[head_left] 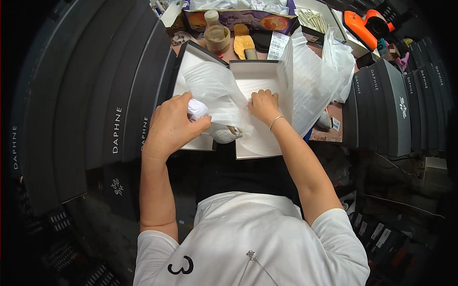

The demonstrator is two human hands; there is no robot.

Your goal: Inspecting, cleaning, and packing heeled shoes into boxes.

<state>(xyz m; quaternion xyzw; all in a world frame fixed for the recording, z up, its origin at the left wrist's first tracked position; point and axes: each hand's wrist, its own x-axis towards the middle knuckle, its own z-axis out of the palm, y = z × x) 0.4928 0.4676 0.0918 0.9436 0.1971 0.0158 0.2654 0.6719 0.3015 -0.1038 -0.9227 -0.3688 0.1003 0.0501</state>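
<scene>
My left hand [169, 125] is closed round a crumpled wad of white paper [196, 109]. Beside it, a silvery, glittery shoe [226, 136] shows from under a thin white wrapping sheet [214, 86]; the sheet hides the rest of it. Over the open white-lined shoebox [260, 143], my right hand [264, 106] has its fingers curled together at the sheet's edge, pinching it. The box lid or second tray [191, 57] lies left of the box, partly under the sheet. More translucent white wrapping [307, 81] spills over the box's right side.
Dark shoeboxes stand stacked at left [114, 95] and right [381, 105]. Behind are a jar with a white-capped bottle [217, 38], a yellow sponge-like piece [242, 43], a label sheet [278, 45], a purple carton [234, 19], a box of sticks [312, 21] and an orange tool [360, 28].
</scene>
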